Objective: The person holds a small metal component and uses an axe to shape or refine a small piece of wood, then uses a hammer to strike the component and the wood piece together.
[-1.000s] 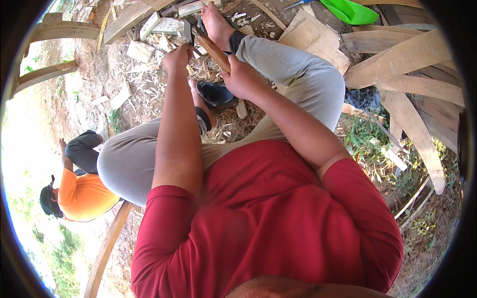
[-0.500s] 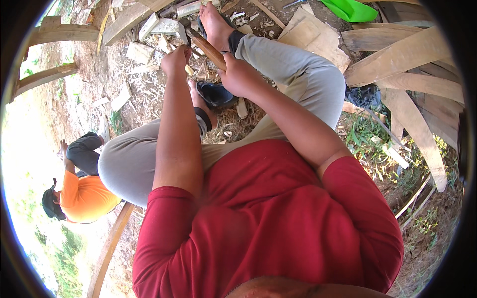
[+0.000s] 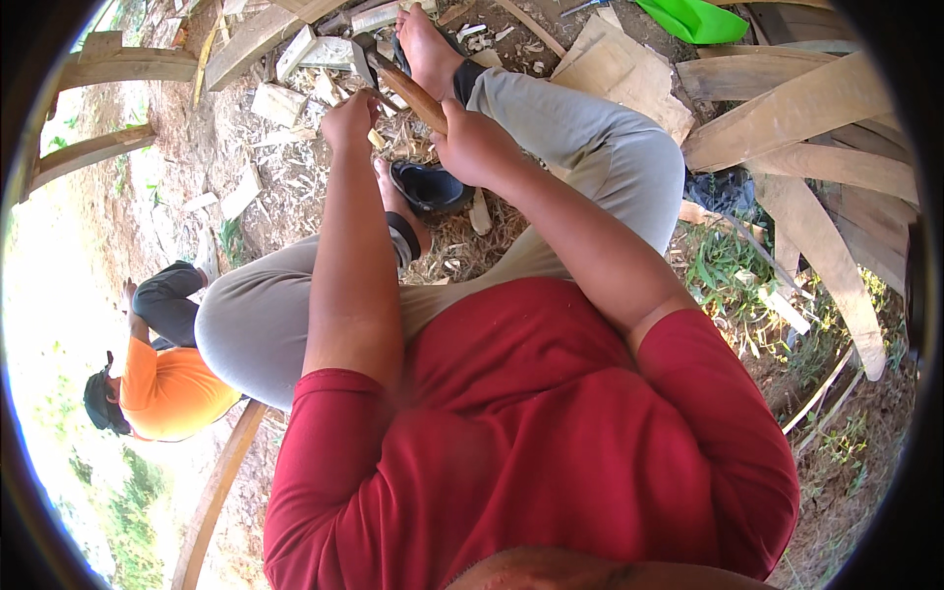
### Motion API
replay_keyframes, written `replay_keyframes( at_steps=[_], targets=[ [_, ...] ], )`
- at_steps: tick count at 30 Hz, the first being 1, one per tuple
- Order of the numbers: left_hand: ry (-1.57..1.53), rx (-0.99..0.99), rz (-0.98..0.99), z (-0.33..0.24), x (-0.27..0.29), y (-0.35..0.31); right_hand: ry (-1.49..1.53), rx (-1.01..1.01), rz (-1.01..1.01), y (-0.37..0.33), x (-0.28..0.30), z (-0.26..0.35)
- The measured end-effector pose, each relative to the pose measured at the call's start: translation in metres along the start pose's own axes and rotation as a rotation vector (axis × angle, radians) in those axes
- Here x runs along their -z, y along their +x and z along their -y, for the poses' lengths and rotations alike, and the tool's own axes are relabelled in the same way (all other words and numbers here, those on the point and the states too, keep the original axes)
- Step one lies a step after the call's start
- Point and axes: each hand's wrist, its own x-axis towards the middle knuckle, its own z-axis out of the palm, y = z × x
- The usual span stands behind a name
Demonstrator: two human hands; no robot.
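My right hand (image 3: 474,143) is wrapped round the thick wooden handle (image 3: 413,95) of a tool. The tool's dark metal head (image 3: 364,61) points away from me, above the wood scraps; whether it is a hammer or an adze I cannot tell. Left of the handle, my left hand (image 3: 348,122) is closed, fingers pinching a thin dark strip (image 3: 384,99) that lies close to the tool's head. What the strip is stays unclear. Both hands are out between my bent legs, near my bare foot (image 3: 428,51).
Pale wood offcuts (image 3: 278,103) and shavings cover the ground. A loose black sandal (image 3: 430,185) lies between my legs. Curved planks (image 3: 796,113) are piled at right, below a green plastic item (image 3: 692,20). A person in orange (image 3: 177,393) sits at left, near another plank (image 3: 221,482).
My left hand has shifted very slightly, and more of the thin dark strip shows beside the tool. The right hand keeps its grip, almost unmoved.
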Motion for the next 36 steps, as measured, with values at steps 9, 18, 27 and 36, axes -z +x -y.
replay_keyframes(
  at_steps=[9, 18, 27, 36],
  targets=[
    [0.044, -0.031, -0.005, 0.006, 0.002, 0.01, 0.019, 0.043, -0.072, -0.001, -0.01, -0.007],
    [-0.035, -0.033, -0.011, 0.008, -0.001, 0.01, -0.009, 0.046, -0.059, -0.001, -0.006, -0.006],
    [0.051, -0.045, -0.015, 0.014, 0.003, 0.02, -0.019, 0.049, -0.042, 0.003, -0.008, -0.01],
    [-0.007, -0.066, -0.002, 0.009, 0.002, 0.013, 0.009, 0.022, -0.026, 0.003, -0.003, -0.007]
  ],
)
